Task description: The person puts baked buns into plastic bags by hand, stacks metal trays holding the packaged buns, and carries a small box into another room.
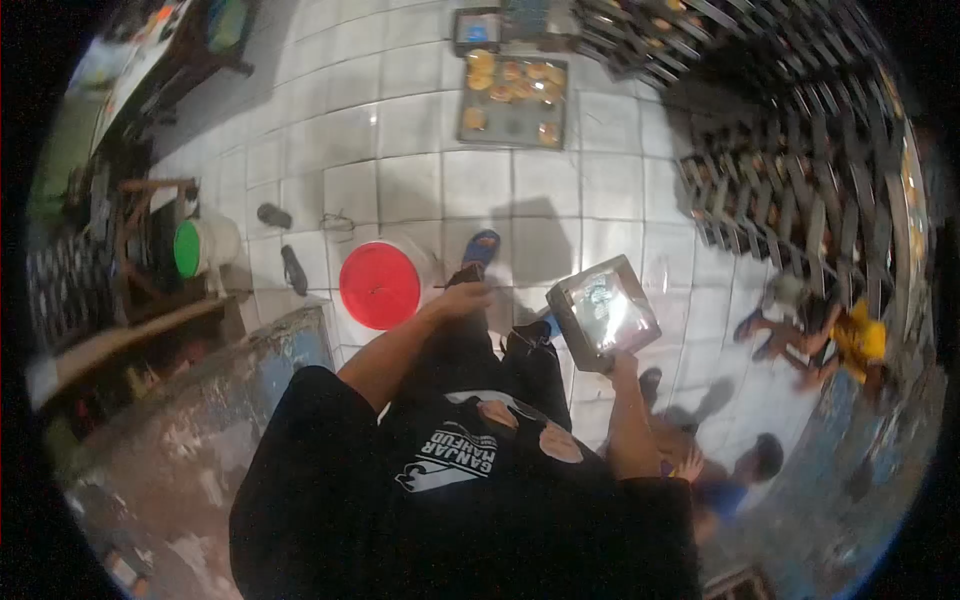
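My right hand is closed on the near edge of a square, brownish box with a shiny, see-through-looking top. Glare hides what is inside it. The box is held out over the tiled floor, right of my legs. My left hand hangs in front of my left thigh, blurred, so its fingers cannot be made out. Close to it on the left stands a white bucket with a red lid. A blue sandal shows on my foot just beyond that hand.
Ahead on the floor lies a dark tray with several round baked pieces. Slatted racks fill the right side. A green-lidded bucket and loose sandals are at left. Two people are low at right, one in yellow.
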`<state>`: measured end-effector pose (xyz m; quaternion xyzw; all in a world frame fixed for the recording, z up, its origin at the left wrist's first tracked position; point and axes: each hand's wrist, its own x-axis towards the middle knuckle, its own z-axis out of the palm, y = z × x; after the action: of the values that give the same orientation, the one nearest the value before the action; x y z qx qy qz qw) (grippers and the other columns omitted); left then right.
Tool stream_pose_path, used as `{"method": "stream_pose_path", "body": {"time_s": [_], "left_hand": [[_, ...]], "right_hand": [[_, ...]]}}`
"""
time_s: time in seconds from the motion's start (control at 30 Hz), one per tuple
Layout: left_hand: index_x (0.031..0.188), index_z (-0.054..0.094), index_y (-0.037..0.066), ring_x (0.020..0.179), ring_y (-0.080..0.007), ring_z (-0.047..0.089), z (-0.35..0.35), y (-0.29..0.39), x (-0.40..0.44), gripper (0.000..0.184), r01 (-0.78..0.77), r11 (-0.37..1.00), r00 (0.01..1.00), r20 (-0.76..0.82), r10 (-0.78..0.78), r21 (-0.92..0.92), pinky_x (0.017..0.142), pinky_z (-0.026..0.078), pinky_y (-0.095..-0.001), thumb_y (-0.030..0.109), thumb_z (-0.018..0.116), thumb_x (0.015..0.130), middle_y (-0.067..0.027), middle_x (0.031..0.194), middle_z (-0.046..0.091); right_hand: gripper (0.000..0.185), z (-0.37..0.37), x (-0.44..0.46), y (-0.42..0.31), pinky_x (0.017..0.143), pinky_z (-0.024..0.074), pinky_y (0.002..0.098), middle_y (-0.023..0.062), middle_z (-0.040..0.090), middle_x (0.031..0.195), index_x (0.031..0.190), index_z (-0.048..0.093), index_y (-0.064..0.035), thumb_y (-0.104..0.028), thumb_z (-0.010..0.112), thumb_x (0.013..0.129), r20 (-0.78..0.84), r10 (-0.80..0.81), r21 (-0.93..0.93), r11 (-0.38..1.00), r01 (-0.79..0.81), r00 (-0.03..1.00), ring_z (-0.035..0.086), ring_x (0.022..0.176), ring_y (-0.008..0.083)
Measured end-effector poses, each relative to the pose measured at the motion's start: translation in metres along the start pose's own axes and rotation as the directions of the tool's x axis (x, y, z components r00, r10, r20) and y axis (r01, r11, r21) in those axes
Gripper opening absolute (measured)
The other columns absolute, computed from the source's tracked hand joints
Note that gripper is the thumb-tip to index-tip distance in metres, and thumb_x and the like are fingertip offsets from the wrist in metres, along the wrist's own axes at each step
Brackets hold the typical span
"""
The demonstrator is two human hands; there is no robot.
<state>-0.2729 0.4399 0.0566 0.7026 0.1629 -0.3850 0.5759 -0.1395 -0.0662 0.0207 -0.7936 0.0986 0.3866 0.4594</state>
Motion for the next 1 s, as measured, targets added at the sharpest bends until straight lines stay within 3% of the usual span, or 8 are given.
{"method": "stream_pose_path", "body": {"time_s": [0.1,0.17,0.37,0.5,0.57,0.63,0.8,1.0], "left_hand": [[0.135,0.053,-0.002,0.119,-0.0340,0.060,0.000,0.022,-0.027,0.067,-0.040,0.981,0.964,-0.267,-0.013,-0.191,0.099,0.048,-0.0401,0.045,0.065,0.090,-0.0235,0.135,0.057],[0.133,0.053,-0.007,0.115,-0.0302,0.061,0.017,0.033,-0.038,0.070,-0.050,0.919,0.941,-0.328,-0.088,-0.391,0.097,0.048,-0.0389,0.046,0.068,0.089,-0.0245,0.129,0.060],[0.150,0.022,0.012,0.111,-0.0285,0.061,0.110,-0.001,-0.076,0.067,-0.260,0.261,0.878,-0.340,-0.336,-0.930,0.083,0.054,-0.0430,0.037,0.059,0.099,-0.0145,0.133,0.053],[0.116,0.058,0.007,0.078,-0.0191,0.059,0.128,-0.117,-0.040,0.034,-0.412,0.716,0.621,-0.748,-0.232,-0.564,0.066,0.050,-0.0359,0.036,0.058,0.098,-0.0068,0.091,0.065],[0.105,0.065,0.007,0.073,-0.0190,0.056,0.128,-0.167,-0.032,0.027,0.076,0.981,0.278,-0.949,0.151,0.179,0.065,0.048,-0.0371,0.031,0.052,0.100,-0.0077,0.086,0.064],[0.118,0.061,0.007,0.086,-0.0195,0.058,0.104,-0.156,-0.087,0.026,-0.240,0.619,0.590,-0.619,-0.519,-0.748,0.071,0.049,-0.0391,0.023,0.049,0.102,-0.0109,0.095,0.062],[0.138,0.047,0.004,0.109,-0.0195,0.057,0.095,-0.216,-0.163,0.044,-0.688,0.144,0.631,-0.684,-0.366,-0.711,0.085,0.052,-0.0402,0.022,0.057,0.099,-0.0061,0.118,0.061],[0.134,0.051,-0.002,0.108,-0.0181,0.061,0.063,-0.195,-0.221,0.038,-0.377,0.570,0.542,-0.673,-0.503,-0.730,0.085,0.053,-0.0338,0.016,0.055,0.100,-0.0090,0.120,0.063]], "right_hand": [[0.024,0.055,0.059,-0.094,0.062,0.0541,0.0402,0.0145,0.069,0.090,0.098,0.068,0.0013,-0.017,0.060,0.084,-0.048,0.366,-0.146,0.918,-0.369,0.929,0.068,0.080,0.0252],[0.027,0.096,0.071,-0.155,0.064,0.0532,0.0416,0.0217,0.069,0.091,0.101,0.066,0.0009,-0.019,0.059,0.083,0.110,0.009,-0.729,0.681,0.074,0.994,0.070,0.081,0.0307],[0.046,0.245,0.005,-0.279,0.082,0.0520,0.0459,0.0246,0.069,0.104,0.113,0.062,0.0003,-0.031,0.064,0.079,0.166,-0.015,-0.599,0.792,0.113,0.986,0.067,0.097,0.0398],[0.056,0.343,0.028,-0.234,0.089,0.0483,0.0516,0.0268,0.065,0.113,0.133,0.051,-0.0057,-0.041,0.053,0.089,0.419,-0.221,-0.642,0.613,0.460,0.881,0.062,0.104,0.0464],[0.060,0.387,0.025,-0.226,0.091,0.0471,0.0530,0.0294,0.062,0.118,0.130,0.053,-0.0029,-0.047,0.052,0.089,0.522,-0.132,-0.676,0.539,0.503,0.843,0.061,0.106,0.0469],[0.062,0.434,-0.008,-0.249,0.088,0.0479,0.0548,0.0310,0.064,0.112,0.129,0.054,0.0009,-0.049,0.047,0.093,0.565,-0.181,-0.608,0.568,0.555,0.805,0.060,0.104,0.0503],[0.059,0.543,0.001,-0.174,0.087,0.0493,0.0542,0.0294,0.066,0.109,0.131,0.054,0.0000,-0.047,0.050,0.094,0.593,0.260,-0.778,0.431,0.458,0.762,0.061,0.104,0.0492],[0.056,0.591,0.011,-0.122,0.086,0.0503,0.0514,0.0264,0.067,0.109,0.129,0.057,-0.0018,-0.045,0.053,0.093,0.675,0.398,-0.738,0.342,0.582,0.622,0.063,0.102,0.0439]]}}
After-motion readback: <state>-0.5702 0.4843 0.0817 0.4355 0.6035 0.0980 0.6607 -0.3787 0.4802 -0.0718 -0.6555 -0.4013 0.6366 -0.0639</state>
